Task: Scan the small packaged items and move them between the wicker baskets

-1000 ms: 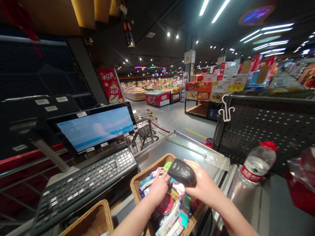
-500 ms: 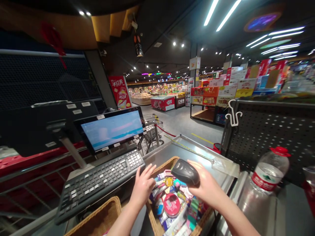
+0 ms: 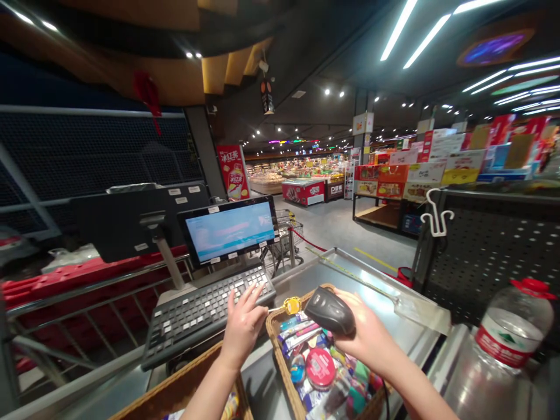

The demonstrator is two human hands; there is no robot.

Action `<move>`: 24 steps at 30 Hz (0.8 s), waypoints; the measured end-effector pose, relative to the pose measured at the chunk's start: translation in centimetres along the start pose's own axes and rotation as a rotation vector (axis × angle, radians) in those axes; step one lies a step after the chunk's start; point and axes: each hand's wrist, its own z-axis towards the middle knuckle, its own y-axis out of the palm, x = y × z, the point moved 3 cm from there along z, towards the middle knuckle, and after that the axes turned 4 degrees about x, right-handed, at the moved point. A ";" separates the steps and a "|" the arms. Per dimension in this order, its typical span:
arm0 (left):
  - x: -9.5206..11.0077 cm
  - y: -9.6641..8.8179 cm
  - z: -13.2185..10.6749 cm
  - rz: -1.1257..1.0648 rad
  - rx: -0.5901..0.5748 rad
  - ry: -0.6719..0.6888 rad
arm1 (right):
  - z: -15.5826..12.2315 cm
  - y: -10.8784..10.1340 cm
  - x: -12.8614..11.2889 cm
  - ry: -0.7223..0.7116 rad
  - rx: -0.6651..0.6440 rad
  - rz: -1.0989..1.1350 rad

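Observation:
My right hand [image 3: 366, 333] grips a black handheld barcode scanner [image 3: 329, 310] above the far end of a wicker basket [image 3: 283, 372]. That basket is full of small wrapped sweets, with a round pink-red container [image 3: 320, 367] on top. My left hand [image 3: 241, 326] pinches the thin stick of a yellow lollipop [image 3: 291, 305] between thumb and finger, its other fingers spread. The lollipop's head is over the basket's far left corner, close to the scanner's front. Behind the left hand lies a black keyboard [image 3: 199, 312]. The scanner's handle is mostly hidden in my right palm.
A second wicker basket [image 3: 175, 382] with a few packets is at the lower left. A lit monitor [image 3: 231, 230] stands behind the keyboard. To the right are a large water bottle [image 3: 510, 326] and a black perforated panel [image 3: 494, 245]. The metal counter [image 3: 363, 286] extends forward.
My left hand has picked the yellow lollipop out of the full basket and moved left with it. The right hand still holds the scanner. The view has turned left, showing more of the second basket.

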 end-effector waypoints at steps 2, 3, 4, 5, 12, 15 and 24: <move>-0.5 -0.6 -0.1 0.006 0.019 -0.018 | 0.0 0.2 -0.3 -0.017 0.001 -0.013; -0.7 -0.8 -0.2 0.010 0.028 -0.025 | 0.0 0.3 -0.5 -0.023 0.003 -0.020; -1.0 -1.0 -0.3 0.015 0.037 -0.031 | 0.0 0.4 -0.6 -0.026 0.006 -0.025; -1.3 -1.3 -0.4 0.022 0.045 -0.035 | 0.0 0.5 -0.8 -0.029 0.008 -0.027; -2.8 -2.8 -1.2 0.082 0.089 -0.063 | 0.5 0.7 -3.0 -0.085 -0.010 0.004; -3.3 -3.5 -1.5 0.089 0.097 -0.074 | 0.7 0.8 -4.0 -0.101 -0.013 0.005; -4.3 -5.0 -2.5 0.134 0.121 -0.094 | 0.5 2.0 -5.4 -0.086 -0.067 0.055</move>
